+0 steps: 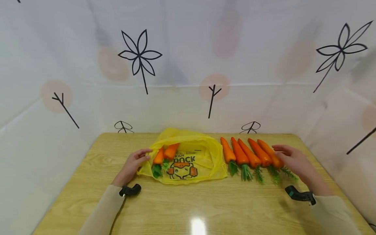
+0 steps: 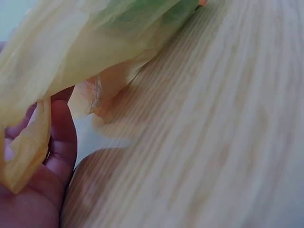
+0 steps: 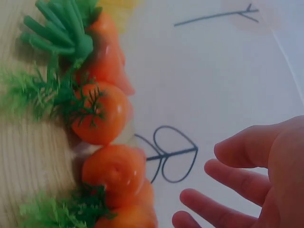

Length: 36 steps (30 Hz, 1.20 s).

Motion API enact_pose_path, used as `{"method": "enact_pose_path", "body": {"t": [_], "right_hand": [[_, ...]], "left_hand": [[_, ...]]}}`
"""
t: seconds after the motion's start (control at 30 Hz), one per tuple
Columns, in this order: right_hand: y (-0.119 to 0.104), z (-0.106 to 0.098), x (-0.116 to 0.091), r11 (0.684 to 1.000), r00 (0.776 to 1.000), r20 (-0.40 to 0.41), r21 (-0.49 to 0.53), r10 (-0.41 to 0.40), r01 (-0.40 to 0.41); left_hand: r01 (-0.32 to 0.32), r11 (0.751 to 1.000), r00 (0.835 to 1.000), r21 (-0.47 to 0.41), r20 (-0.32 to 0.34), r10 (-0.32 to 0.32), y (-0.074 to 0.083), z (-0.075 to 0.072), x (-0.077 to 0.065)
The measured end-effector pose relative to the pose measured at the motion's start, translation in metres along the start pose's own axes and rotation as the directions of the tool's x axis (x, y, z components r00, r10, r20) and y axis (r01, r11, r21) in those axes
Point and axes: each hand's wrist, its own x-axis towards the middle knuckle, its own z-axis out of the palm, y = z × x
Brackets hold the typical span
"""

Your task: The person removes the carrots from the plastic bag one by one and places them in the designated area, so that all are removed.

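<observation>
A yellow plastic bag (image 1: 215,169) with a printed cartoon lies on the table, its mouth spread toward me. Two orange carrots (image 1: 171,152) with green tops are inside it, at its left side. My left hand (image 1: 131,164) grips the bag's left edge; in the left wrist view a fold of yellow plastic (image 2: 28,152) passes between the thumb and fingers. Right of the bag, several carrots (image 1: 253,158) lie in a row, leafy ends toward me. My right hand (image 1: 298,164) is beside the rightmost carrot (image 1: 271,155), fingers loosely bent and holding nothing in the right wrist view.
The light wooden table (image 1: 164,209) carries the bag and the row of carrots near its back edge. A white patterned cloth (image 1: 182,107) rises behind the table and along both sides. Dark wrist cameras (image 1: 130,190) sit on both wrists.
</observation>
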Motion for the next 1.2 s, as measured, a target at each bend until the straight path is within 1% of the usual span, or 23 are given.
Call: {"method": "enact_pose_path", "body": {"t": [0.07, 0.1, 0.27, 0.37, 0.5, 0.7, 0.83, 1.03, 1.2], "right_hand": [[-0.006, -0.004, -0.002, 1.0, 0.998, 0.06, 0.009, 0.014, -0.015], [-0.009, -0.004, -0.003, 1.0, 0.998, 0.066, 0.002, 0.011, -0.011], [-0.027, 0.013, -0.006, 0.997, 0.999, 0.01, -0.058, -0.047, 0.048], [-0.038, 0.023, -0.008, 0.994, 0.997, 0.01, -0.072, -0.081, 0.082], [-0.053, 0.035, -0.01, 0.989, 0.991, 0.022, -0.057, -0.134, 0.135], [-0.071, 0.058, -0.011, 0.96, 0.963, 0.033, -0.076, -0.266, 0.268], [-0.087, 0.077, -0.009, 0.946, 0.946, 0.068, -0.056, -0.316, 0.32], [-0.107, 0.107, -0.003, 0.934, 0.927, 0.132, -0.029, -0.35, 0.356], [-0.12, 0.127, 0.006, 0.936, 0.921, 0.172, 0.034, -0.35, 0.35]], "left_hand": [[0.0, 1.0, 1.0, -0.003, -0.01, 0.0, 0.001, 0.001, 0.0], [-0.002, 1.0, 1.0, 0.002, -0.011, 0.002, 0.001, 0.001, -0.001], [-0.005, 1.0, 1.0, 0.013, -0.024, 0.005, 0.0, 0.0, -0.001], [-0.004, 1.0, 1.0, 0.015, -0.023, 0.005, -0.001, 0.0, -0.001], [-0.001, 1.0, 1.0, 0.004, -0.019, 0.001, 0.0, 0.0, -0.001], [0.0, 1.0, 1.0, -0.006, -0.011, 0.0, 0.001, 0.002, -0.001], [0.001, 1.0, 1.0, 0.005, -0.01, -0.001, 0.002, 0.001, -0.001], [-0.003, 1.0, 1.0, 0.005, -0.008, 0.004, 0.001, 0.001, -0.001], [-0.001, 1.0, 1.0, 0.002, -0.004, 0.001, 0.001, 0.002, -0.001]]}}
